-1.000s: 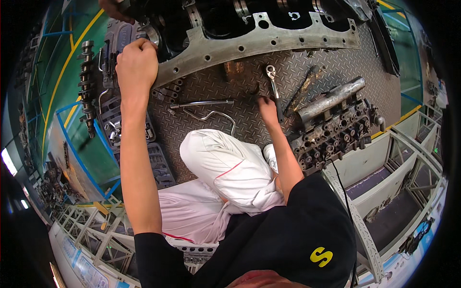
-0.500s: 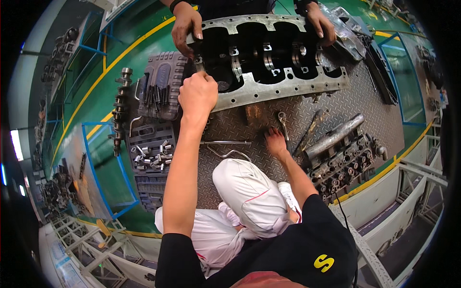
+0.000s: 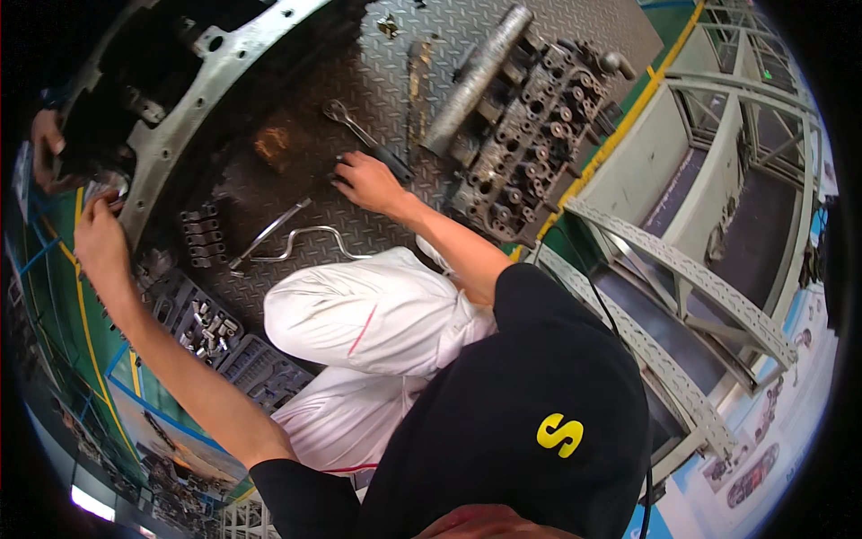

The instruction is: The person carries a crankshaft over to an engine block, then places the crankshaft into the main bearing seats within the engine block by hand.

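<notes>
My left hand (image 3: 101, 231) is closed at the near left end of the engine block (image 3: 180, 127), fingers curled at its edge; what they hold is partly hidden. Another person's hand (image 3: 49, 144) rests on the block just beyond it. My right hand (image 3: 364, 184) lies open on the textured metal plate (image 3: 575, 20), beside a ratchet (image 3: 355, 126) with a dark handle. A long bar (image 3: 269, 234), a bent tube and a row of small metal parts (image 3: 202, 234) lie between my hands.
A cylinder head (image 3: 539, 135) with a metal pipe (image 3: 476, 72) lies to the right. An open socket case (image 3: 247, 373) sits by my white-clad knees. Steel frames (image 3: 673, 251) stand along the right, past a yellow edge. Green floor with blue and yellow lines shows at left.
My view has swung, moving the block to the upper left and showing more of the frames at right. Both my hands stay at about the same places on block and plate.
</notes>
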A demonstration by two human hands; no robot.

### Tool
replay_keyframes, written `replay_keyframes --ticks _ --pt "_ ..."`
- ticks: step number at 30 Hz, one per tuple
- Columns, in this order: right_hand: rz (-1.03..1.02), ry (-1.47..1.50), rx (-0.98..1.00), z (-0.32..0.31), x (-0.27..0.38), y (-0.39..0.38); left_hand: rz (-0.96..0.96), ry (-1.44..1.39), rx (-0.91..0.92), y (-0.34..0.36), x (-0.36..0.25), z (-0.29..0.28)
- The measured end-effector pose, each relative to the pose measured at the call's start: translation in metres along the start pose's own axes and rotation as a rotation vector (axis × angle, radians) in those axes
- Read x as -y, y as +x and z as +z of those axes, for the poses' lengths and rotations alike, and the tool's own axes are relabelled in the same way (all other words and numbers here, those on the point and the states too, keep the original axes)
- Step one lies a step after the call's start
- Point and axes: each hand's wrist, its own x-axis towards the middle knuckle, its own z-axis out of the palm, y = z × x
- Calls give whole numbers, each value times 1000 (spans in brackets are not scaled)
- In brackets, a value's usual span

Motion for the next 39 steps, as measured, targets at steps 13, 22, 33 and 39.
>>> replay_keyframes --ticks 13,22,33,39 --pt "-233 -87 343 -236 51 -51 -139 26 -9 -18 -13 6" --pt "339 -782 -514 -589 142 -278 -82 -145 -30 -43 -49 -15" --pt "1074 -456 -1402 -417 152 -613 -65 -199 -69 -42 -57 -17" --pt "570 -188 -918 -470 89 -211 -47 -215 -156 -50 -47 -11"
